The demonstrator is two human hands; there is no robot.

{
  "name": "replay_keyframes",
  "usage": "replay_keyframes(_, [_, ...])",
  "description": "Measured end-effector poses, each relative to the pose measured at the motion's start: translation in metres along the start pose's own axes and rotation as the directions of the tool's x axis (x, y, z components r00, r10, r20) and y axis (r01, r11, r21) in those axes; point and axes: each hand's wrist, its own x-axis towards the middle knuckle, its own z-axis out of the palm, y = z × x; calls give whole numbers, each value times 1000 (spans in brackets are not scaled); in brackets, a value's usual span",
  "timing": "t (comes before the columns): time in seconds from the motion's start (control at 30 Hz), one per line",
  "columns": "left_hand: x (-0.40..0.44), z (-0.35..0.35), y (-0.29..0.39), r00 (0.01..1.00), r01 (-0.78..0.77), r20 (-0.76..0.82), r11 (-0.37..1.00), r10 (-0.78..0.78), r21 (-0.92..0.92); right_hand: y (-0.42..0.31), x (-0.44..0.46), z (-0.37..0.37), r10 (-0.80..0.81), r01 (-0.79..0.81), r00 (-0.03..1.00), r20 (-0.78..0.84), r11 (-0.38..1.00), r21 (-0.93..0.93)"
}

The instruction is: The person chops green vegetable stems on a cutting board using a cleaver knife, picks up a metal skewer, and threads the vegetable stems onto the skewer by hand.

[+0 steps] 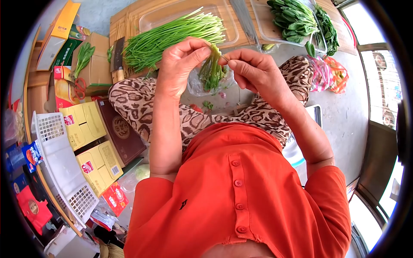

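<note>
My left hand (187, 60) pinches the pale top of a bunch of green stalks (214, 58) between thumb and forefinger. My right hand (257, 71) is closed on a thin stick (223, 57) whose tip reaches the stalks. Behind and below the stalks lies a clear plastic bag (195, 86) on the floor; where the bunch ends against it is hard to tell. Past my hands, a large pile of garlic chives (172, 41) lies in and over a clear tray (148, 19) on the wooden table (122, 19).
A cleaver (117, 60) lies by the chives, near thin wooden skewers (131, 28). Metal skewers (244, 19) lie beside leafy greens (294, 19). Red scissors (80, 88) rest at a cardboard box (99, 53). Plastic bags (327, 75) stand right; a white basket (64, 163) and yellow boxes (97, 165) are left.
</note>
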Motion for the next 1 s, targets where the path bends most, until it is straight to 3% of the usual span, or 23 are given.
replay_keyframes(0.1, [5, 9, -2, 997, -74, 16, 995, 76, -67, -8, 2, -4, 87, -90, 995, 40, 994, 66])
replay_keyframes(0.27, [10, 13, -5, 990, -34, 137, 997, 43, -69, -12, 1, -9, 133, -140, 989, 62, 983, 121])
replay_keyframes(0.43, [13, 3, -4, 985, 83, 157, 993, -69, -88, -7, -5, -26, 156, -153, 985, 67, 987, -55])
replay_keyframes(0.67, [12, 12, 0, 981, 146, 131, 989, -140, -34, -7, -9, -29, 77, -75, 997, 5, 981, -177])
replay_keyframes(0.93, [12, 23, -7, 961, 231, 143, 971, -237, 56, 4, -2, -24, 35, -38, 999, -26, 992, -116])
replay_keyframes(1.0, [15, 25, -17, 974, 177, 136, 983, -181, 44, 6, -1, -28, 47, -49, 999, -20, 996, -77])
